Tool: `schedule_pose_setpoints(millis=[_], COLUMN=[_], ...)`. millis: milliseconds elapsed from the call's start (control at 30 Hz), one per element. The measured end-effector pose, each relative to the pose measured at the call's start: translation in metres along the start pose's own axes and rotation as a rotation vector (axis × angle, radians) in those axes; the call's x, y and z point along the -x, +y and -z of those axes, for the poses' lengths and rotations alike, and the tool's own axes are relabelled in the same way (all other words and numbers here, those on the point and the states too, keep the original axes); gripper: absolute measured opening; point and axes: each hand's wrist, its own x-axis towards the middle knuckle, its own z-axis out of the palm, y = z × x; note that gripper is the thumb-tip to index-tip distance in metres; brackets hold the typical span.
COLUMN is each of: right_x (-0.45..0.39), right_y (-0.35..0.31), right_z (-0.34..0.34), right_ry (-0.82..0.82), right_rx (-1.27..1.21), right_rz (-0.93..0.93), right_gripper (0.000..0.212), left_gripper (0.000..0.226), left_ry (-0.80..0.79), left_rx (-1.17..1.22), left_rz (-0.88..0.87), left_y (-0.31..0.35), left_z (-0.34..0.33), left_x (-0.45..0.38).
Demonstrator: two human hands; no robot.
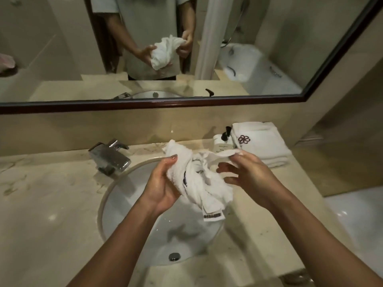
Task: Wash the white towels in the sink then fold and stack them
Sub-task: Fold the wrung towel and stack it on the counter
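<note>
Forearms lead up over sink. Left hand curled round bunched white towel, held above basin; right hand pinches one edge, other fingers spread loose. Folded towels far right. Risk: weak pinch lets wet towel drop

I see a beige marble counter under a dark-framed mirror, with a chrome tap at the back edge. Beige tiled walls surround me; the mirror reflects a white bathtub.
</note>
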Motion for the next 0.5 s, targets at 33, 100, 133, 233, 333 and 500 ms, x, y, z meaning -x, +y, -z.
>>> schedule_pose_setpoints(millis=[33, 100, 133, 233, 333, 500], right_x=[0.002, 0.009, 0.01, 0.016, 0.023, 0.041], right_y=[-0.002, -0.005, -0.007, -0.019, -0.035, -0.032], right_z=[-0.003, -0.008, -0.01, -0.005, 0.005, 0.045], right_ry=[0.03, 0.142, 0.21, 0.379, 0.47, 0.647], right_rx=[-0.107, -0.388, -0.496, -0.54, -0.62, -0.29], right_rz=[0.007, 0.001, 0.016, 0.193, 0.279, 0.337], right_gripper=[0.024, 0.022, 0.022, 0.024, 0.027, 0.021], left_gripper=[0.046, 0.05, 0.053, 0.071, 0.092, 0.071], left_ry=[-0.004, -0.031, -0.037, -0.083, -0.156, -0.182], left_rx=[0.016, 0.049, 0.059, 0.047, -0.043, -0.325], left_rz=[-0.013, -0.032, -0.04, -0.025, 0.026, 0.029], left_y=[-0.001, -0.005, -0.008, -0.016, -0.031, -0.048], left_z=[-0.004, -0.014, -0.017, -0.026, -0.037, -0.063], left_x=[0.002, 0.005, 0.005, 0.006, 0.01, 0.01])
